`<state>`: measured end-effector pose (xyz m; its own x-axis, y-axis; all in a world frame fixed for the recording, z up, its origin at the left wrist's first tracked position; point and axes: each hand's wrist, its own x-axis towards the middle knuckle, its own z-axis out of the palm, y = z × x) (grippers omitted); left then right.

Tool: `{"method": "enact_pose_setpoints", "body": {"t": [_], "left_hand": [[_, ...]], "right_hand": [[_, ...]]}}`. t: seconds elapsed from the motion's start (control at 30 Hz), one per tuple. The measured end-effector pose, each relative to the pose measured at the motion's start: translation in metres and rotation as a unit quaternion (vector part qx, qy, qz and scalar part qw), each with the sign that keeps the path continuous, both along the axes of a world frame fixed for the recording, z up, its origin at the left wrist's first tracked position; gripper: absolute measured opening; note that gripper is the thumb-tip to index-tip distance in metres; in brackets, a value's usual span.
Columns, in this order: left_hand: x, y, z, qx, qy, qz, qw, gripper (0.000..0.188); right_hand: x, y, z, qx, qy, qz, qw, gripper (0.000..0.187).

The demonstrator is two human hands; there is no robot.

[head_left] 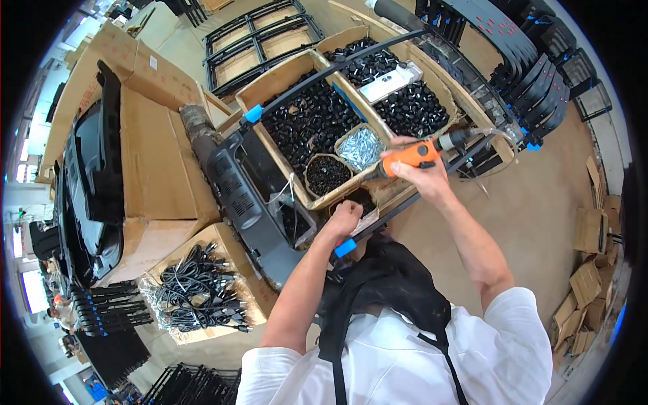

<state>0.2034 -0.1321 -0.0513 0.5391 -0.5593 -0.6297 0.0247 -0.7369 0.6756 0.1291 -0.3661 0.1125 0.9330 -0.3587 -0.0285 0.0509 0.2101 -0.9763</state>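
My right fingers (403, 140) clamp an orange driver (416, 156). I cannot tell whether my left fingers (349, 207), near a round tub (307, 178), are together.

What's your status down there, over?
Right hand gripping orange power driver. Left hand by parts tray's near edge, grasp unclear. Black bar crosses over tray.
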Motion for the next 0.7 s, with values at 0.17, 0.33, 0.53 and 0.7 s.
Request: {"method": "enact_pose_setpoints", "body": {"t": [0.17,0.33,0.53,0.7], "left_hand": [[0.003,-0.011,-0.034,0.065,0.015,-0.034,0.997,0.065],[0.008,-0.008,-0.028,0.081,0.048,-0.017,0.995,0.053],[0.013,0.008,-0.006,0.067,-0.029,-0.038,0.997,0.047],[-0.008,0.000,0.058,0.141,-0.089,-0.098,0.981,0.050]], "right_hand": [[-0.012,-0.046,-0.007,0.104,0.015,0.011,0.994,0.056],[-0.019,-0.087,-0.022,0.165,0.002,0.028,0.986,0.057],[-0.039,-0.120,-0.032,0.211,0.037,0.017,0.977,0.061],[-0.125,-0.139,-0.031,0.253,0.075,-0.022,0.964,0.058]]}}
